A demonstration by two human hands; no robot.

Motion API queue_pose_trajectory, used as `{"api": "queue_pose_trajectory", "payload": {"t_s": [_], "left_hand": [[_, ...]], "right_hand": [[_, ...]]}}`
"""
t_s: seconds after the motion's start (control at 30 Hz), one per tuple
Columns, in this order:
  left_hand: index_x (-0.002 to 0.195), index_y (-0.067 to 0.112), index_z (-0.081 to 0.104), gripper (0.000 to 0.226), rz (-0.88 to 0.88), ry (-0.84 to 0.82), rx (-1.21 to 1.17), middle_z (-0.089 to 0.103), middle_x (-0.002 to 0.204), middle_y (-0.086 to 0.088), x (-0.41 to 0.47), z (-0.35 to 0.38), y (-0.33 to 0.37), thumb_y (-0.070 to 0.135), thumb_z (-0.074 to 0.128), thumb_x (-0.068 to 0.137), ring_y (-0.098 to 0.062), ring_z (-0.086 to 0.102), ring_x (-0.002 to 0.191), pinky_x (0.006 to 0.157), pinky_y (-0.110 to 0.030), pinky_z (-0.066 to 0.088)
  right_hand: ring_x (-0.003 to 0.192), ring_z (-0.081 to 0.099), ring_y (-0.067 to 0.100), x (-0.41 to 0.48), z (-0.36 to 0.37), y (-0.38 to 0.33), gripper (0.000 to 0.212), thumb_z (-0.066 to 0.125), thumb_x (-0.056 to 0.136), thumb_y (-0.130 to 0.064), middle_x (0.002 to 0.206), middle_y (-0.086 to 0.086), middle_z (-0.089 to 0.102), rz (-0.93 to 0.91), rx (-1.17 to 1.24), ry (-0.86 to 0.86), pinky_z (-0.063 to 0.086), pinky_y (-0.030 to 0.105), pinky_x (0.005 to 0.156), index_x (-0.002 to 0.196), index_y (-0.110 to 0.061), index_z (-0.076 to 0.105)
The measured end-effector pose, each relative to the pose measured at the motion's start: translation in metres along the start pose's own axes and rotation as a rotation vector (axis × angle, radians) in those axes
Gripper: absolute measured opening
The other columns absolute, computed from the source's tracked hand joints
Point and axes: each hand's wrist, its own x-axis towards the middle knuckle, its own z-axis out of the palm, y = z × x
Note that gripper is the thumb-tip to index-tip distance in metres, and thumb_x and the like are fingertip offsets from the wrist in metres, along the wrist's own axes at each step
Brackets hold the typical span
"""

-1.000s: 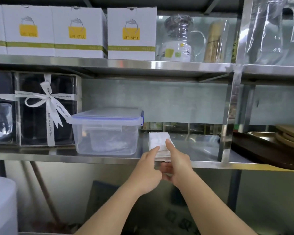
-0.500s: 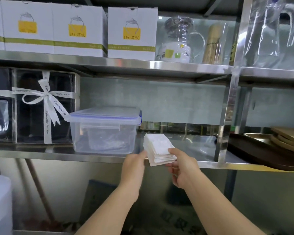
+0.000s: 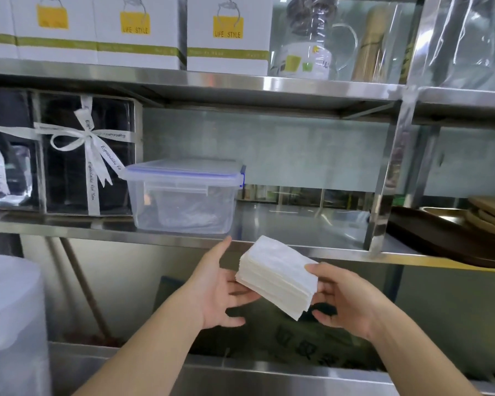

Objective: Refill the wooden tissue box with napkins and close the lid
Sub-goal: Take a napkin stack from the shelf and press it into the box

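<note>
A thick stack of white napkins (image 3: 277, 274) hangs in the air just below and in front of the steel shelf (image 3: 297, 248). My right hand (image 3: 343, 298) grips its right end, thumb on top and fingers underneath. My left hand (image 3: 220, 290) supports the stack's left end with the palm turned inward and fingers under it. The wooden tissue box is not in view.
On the shelf stands a clear plastic lidded container (image 3: 183, 195), with ribboned gift boxes (image 3: 86, 155) to its left. Dark trays (image 3: 452, 238) lie at the right. White cartons (image 3: 226, 32) and a glass jug (image 3: 306, 38) fill the upper shelf. A white bucket (image 3: 9, 324) stands at lower left.
The napkin stack has come off the shelf, toward me and downward, held between both hands. My left hand turned palm-in under its left end.
</note>
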Motion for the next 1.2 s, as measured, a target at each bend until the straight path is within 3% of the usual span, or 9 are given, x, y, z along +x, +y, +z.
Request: {"api": "queue_pose_trajectory", "payload": {"t_s": [0.1, 0.37, 0.47, 0.53, 0.6, 0.77, 0.9, 1.03, 1.2], "left_hand": [[0.109, 0.004, 0.062, 0.077, -0.015, 0.013, 0.153, 0.071, 0.104, -0.011, -0.014, 0.002, -0.006, 0.071, 0.051, 0.071, -0.026, 0.065, 0.097, 0.106, -0.061, 0.021], [0.091, 0.013, 0.073, 0.058, 0.095, 0.102, 0.351, 0.076, 0.086, 0.000, -0.082, 0.023, -0.020, 0.057, 0.068, 0.053, -0.021, 0.066, 0.088, 0.106, -0.061, 0.010], [0.086, 0.013, 0.074, 0.045, 0.113, 0.037, 0.435, 0.076, 0.084, 0.001, -0.111, 0.028, -0.016, 0.052, 0.069, 0.064, -0.018, 0.068, 0.085, 0.104, -0.056, 0.016], [0.078, 0.015, 0.073, 0.028, 0.135, 0.007, 0.457, 0.076, 0.081, 0.002, -0.130, 0.031, -0.015, 0.043, 0.067, 0.075, -0.012, 0.069, 0.073, 0.094, -0.040, 0.031], [0.078, 0.016, 0.073, 0.019, 0.146, -0.004, 0.477, 0.076, 0.079, 0.004, -0.149, 0.035, -0.017, 0.034, 0.066, 0.080, -0.008, 0.067, 0.062, 0.089, -0.034, 0.030], [0.089, 0.011, 0.072, 0.022, 0.173, -0.006, 0.455, 0.076, 0.077, 0.003, -0.198, 0.039, -0.032, 0.030, 0.067, 0.078, -0.008, 0.066, 0.058, 0.100, -0.050, 0.025], [0.078, 0.013, 0.070, 0.015, 0.229, 0.001, 0.434, 0.072, 0.068, 0.005, -0.234, 0.041, -0.051, 0.028, 0.068, 0.076, -0.006, 0.061, 0.049, 0.091, -0.044, 0.030], [0.072, 0.013, 0.071, 0.016, 0.216, 0.034, 0.441, 0.071, 0.065, 0.003, -0.271, 0.042, -0.077, 0.027, 0.066, 0.077, -0.007, 0.059, 0.050, 0.076, -0.036, 0.030], [0.092, 0.005, 0.072, 0.033, 0.131, 0.041, 0.428, 0.075, 0.083, -0.005, -0.311, 0.037, -0.115, 0.033, 0.068, 0.074, -0.019, 0.057, 0.072, 0.078, -0.038, 0.034]], "right_hand": [[0.068, 0.057, 0.022, -0.012, -0.003, 0.004, 0.013, 0.063, 0.082, -0.022, 0.063, 0.007, 0.062, -0.016, -0.097, -0.026, 0.046, 0.040, 0.078, 0.081, -0.010, 0.068], [0.089, 0.055, 0.028, -0.057, -0.015, 0.008, 0.037, 0.062, 0.083, -0.023, 0.097, 0.014, 0.061, -0.063, -0.103, -0.085, 0.049, 0.041, 0.087, 0.110, 0.002, 0.062], [0.088, 0.054, 0.026, -0.082, -0.017, 0.005, 0.038, 0.062, 0.083, -0.024, 0.096, 0.014, 0.061, -0.096, -0.130, -0.098, 0.049, 0.041, 0.085, 0.110, 0.004, 0.060], [0.087, 0.056, 0.026, -0.103, -0.017, 0.002, 0.031, 0.063, 0.083, -0.024, 0.096, 0.016, 0.065, -0.135, -0.163, -0.107, 0.048, 0.039, 0.084, 0.105, -0.003, 0.066], [0.087, 0.058, 0.027, -0.123, -0.016, -0.001, 0.024, 0.064, 0.082, -0.023, 0.103, 0.023, 0.069, -0.161, -0.172, -0.109, 0.048, 0.038, 0.083, 0.100, -0.008, 0.071], [0.080, 0.059, 0.026, -0.176, -0.015, 0.001, 0.047, 0.068, 0.080, -0.029, 0.097, 0.026, 0.066, -0.058, -0.113, -0.095, 0.050, 0.031, 0.064, 0.108, 0.008, 0.063], [0.084, 0.058, 0.026, -0.227, -0.013, 0.008, 0.042, 0.074, 0.065, -0.037, 0.089, 0.013, 0.062, 0.116, -0.012, -0.141, 0.048, 0.036, 0.073, 0.091, -0.005, 0.070], [0.097, 0.058, 0.026, -0.273, -0.011, 0.026, 0.041, 0.079, 0.054, -0.031, 0.104, 0.018, 0.069, 0.131, -0.003, -0.146, 0.042, 0.040, 0.087, 0.090, -0.012, 0.074], [0.102, 0.060, 0.027, -0.325, -0.013, 0.056, 0.027, 0.076, 0.073, -0.023, 0.122, 0.024, 0.061, 0.111, -0.021, -0.110, 0.047, 0.040, 0.091, 0.096, -0.009, 0.070]]}}
